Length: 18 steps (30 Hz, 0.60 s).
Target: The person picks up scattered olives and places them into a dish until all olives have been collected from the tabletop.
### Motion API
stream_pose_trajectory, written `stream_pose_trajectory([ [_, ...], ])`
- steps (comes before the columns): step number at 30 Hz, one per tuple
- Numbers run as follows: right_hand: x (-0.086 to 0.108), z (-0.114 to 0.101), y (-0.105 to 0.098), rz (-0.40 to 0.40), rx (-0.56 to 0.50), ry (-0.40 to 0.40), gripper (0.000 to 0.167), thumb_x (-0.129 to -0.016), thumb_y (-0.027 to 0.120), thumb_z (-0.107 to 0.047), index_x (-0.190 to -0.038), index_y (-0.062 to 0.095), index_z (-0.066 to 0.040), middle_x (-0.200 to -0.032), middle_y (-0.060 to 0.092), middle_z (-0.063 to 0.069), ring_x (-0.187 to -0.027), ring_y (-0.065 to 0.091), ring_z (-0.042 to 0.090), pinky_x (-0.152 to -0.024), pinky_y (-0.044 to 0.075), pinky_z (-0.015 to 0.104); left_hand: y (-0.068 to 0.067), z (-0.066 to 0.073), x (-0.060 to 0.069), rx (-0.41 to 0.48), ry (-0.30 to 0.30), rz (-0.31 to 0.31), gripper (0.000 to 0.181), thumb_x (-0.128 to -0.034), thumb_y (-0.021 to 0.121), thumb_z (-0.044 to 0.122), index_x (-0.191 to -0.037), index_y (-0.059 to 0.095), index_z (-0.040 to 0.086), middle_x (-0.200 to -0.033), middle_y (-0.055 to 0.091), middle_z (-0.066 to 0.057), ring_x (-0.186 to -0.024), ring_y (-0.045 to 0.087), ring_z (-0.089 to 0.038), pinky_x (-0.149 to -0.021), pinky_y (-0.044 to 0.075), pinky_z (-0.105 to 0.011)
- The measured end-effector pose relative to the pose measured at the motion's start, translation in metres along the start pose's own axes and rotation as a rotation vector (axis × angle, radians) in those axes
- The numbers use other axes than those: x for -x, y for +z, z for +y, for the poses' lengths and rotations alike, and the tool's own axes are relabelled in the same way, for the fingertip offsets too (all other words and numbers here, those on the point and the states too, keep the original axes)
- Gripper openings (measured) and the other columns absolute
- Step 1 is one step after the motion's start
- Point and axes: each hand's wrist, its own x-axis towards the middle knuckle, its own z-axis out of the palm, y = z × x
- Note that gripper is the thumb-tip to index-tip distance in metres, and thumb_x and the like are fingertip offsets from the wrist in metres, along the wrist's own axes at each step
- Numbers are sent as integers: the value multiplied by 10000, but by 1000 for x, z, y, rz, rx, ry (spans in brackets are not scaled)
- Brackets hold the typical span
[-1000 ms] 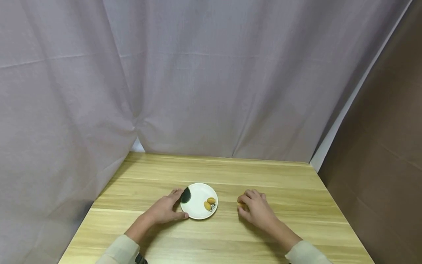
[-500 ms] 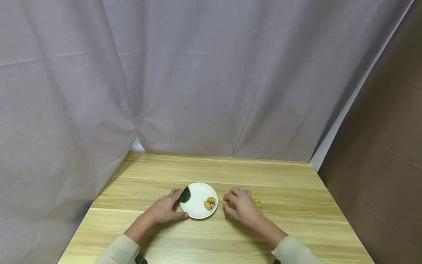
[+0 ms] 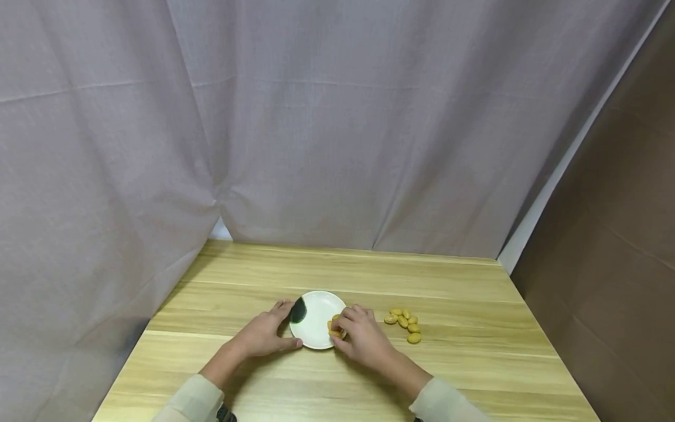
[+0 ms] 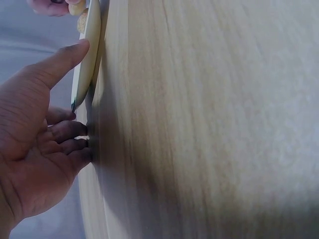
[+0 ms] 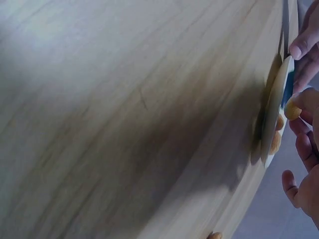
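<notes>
Fingers (image 3: 345, 322) of right hand (image 3: 366, 340) were clamped on yellow nut-like piece (image 5: 292, 110), held just over white plate (image 3: 314, 313); left hand (image 3: 263, 335) was rested, fingers apart, against plate's rim. Piece was judged light, firm, possibly slippery, best pinched across middle.

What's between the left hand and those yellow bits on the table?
The head view shows a round white plate bearing oval yellow pieces, then the right hand; the right wrist view shows it pinching another piece.
</notes>
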Motion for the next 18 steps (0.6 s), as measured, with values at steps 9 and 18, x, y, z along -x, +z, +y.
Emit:
stream_pose_trajectory([
  [9, -4, -8, 7, -97, 14, 7, 109, -986, 857, -313, -1031, 806, -228, -1067, 749, -64, -1003, 585, 128, -979, 545, 516, -1, 2, 0, -6, 11, 7, 1026, -910, 899, 504, -1702, 414, 67, -1744, 394, -290, -1652, 325, -522, -1272, 345, -772],
  [18, -4, -10, 9, -130, 58, -29, 103, -1019, 818, -325, -1043, 812, -225, -1048, 737, -71, -979, 566, 123, -940, 541, 485, -1, 1, 1, -8, 13, 11, 1046, -900, 901, 520, -1696, 415, 47, -1737, 398, -300, -1643, 338, -527, -1275, 354, -755],
])
